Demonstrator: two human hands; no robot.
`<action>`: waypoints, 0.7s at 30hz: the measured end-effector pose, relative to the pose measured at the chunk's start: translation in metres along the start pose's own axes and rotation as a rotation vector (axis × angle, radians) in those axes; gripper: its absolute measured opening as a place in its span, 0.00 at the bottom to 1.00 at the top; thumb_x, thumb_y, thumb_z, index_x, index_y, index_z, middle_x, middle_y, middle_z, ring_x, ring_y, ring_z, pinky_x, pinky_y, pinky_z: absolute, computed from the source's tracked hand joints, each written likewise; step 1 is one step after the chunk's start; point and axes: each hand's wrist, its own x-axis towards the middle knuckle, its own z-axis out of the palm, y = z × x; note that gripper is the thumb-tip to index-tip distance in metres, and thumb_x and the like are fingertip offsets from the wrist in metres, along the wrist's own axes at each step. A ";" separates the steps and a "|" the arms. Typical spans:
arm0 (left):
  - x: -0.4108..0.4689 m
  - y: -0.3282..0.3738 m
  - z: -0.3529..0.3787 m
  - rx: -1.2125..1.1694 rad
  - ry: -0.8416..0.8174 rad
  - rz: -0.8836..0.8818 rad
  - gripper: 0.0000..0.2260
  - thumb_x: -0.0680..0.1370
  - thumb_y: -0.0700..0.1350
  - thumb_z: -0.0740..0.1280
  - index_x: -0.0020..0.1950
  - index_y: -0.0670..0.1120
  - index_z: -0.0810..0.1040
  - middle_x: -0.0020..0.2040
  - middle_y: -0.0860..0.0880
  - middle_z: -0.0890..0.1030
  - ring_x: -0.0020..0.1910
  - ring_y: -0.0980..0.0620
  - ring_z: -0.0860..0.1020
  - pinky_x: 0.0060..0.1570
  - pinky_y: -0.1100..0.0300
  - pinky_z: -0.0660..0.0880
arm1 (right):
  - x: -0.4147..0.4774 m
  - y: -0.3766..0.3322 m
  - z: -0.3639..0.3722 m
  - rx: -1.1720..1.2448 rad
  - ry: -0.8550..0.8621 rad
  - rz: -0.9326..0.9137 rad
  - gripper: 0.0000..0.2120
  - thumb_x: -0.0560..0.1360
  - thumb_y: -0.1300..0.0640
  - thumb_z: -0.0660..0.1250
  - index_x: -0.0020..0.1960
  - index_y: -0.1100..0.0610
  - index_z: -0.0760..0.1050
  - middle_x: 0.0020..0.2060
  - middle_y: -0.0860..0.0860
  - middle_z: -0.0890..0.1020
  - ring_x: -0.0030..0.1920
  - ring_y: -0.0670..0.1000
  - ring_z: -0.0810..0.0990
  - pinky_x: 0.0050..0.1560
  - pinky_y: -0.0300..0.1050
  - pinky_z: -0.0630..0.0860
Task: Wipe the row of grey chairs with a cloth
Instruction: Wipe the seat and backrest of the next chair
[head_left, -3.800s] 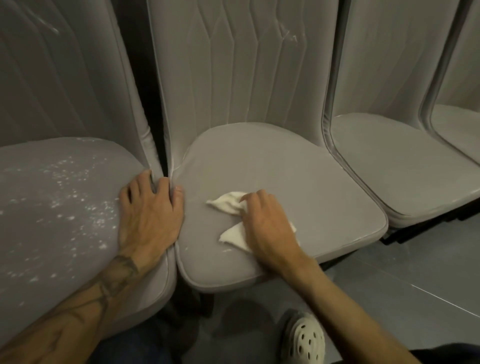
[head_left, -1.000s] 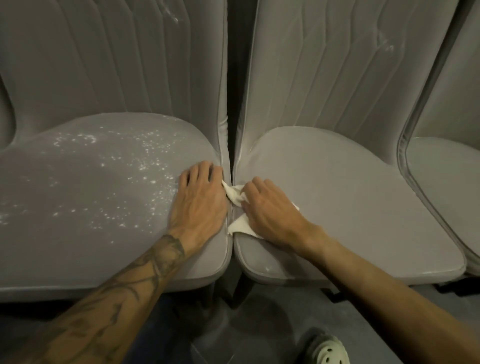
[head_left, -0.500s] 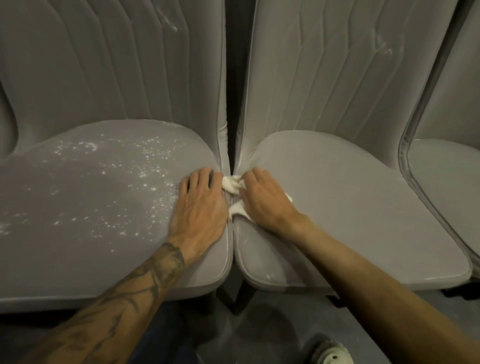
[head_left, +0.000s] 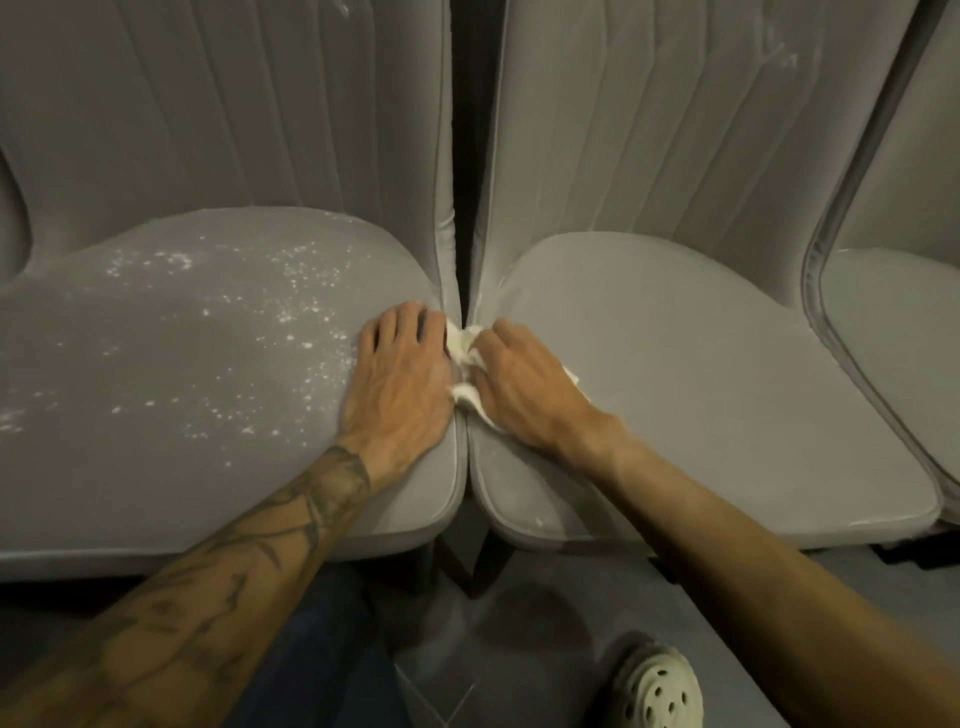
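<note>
Observed from my station, head view only.

The cloth (head_left: 460, 345) is bunched at the left edge of the middle seat (head_left: 701, 389), right at the gap (head_left: 464, 260) between it and the left seat (head_left: 182, 364). Most of it is hidden under the right hand (head_left: 524, 389). That hand's fingers are bent over the bunch and hold it down against the seat edge. I cannot tell where the thumb sits.

The left hand (head_left: 400, 384) lies flat on the right edge of the left seat, fingers straight and slightly spread, touching the cloth's near fold. It holds nothing.

The left seat carries white specks (head_left: 291, 291) across most of its surface. In my judgement it is not yet wiped. The middle seat looks largely clean, with pale residue (head_left: 537, 519) along its front rim. The right chair (head_left: 893, 338) shows only in part.

Risks, as I judge them:
- The cloth sits over the gap. A loose hold could let it slip down between the seats.
- A sweep toward the gap may push specks into the crevice, or onto the cleaned middle seat.
- The left hand rests at the edge of the speckled area and may carry powder elsewhere.
- A bunched cloth wipes a narrow strip, so streaks could be left behind.
- Powder brushed off forward could land near the shoe (head_left: 657, 686).
</note>
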 end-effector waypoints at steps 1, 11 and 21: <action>0.000 0.001 -0.002 0.003 0.002 0.003 0.24 0.77 0.52 0.55 0.70 0.43 0.70 0.67 0.41 0.72 0.65 0.41 0.71 0.67 0.46 0.67 | -0.012 -0.003 -0.001 0.003 0.008 -0.023 0.23 0.78 0.46 0.57 0.52 0.67 0.76 0.50 0.63 0.77 0.48 0.62 0.75 0.53 0.57 0.70; -0.001 0.001 -0.003 0.029 0.006 0.007 0.25 0.77 0.54 0.52 0.69 0.44 0.70 0.66 0.42 0.72 0.65 0.42 0.71 0.67 0.46 0.68 | -0.012 -0.011 -0.002 0.026 0.023 0.129 0.11 0.81 0.57 0.56 0.54 0.63 0.72 0.53 0.60 0.76 0.53 0.60 0.73 0.56 0.53 0.68; 0.000 0.002 0.010 -0.011 0.112 -0.027 0.17 0.86 0.50 0.51 0.64 0.43 0.73 0.62 0.40 0.75 0.60 0.41 0.74 0.62 0.45 0.71 | -0.132 -0.053 0.027 0.017 0.292 0.307 0.07 0.75 0.55 0.67 0.51 0.52 0.72 0.43 0.49 0.75 0.40 0.50 0.72 0.42 0.44 0.74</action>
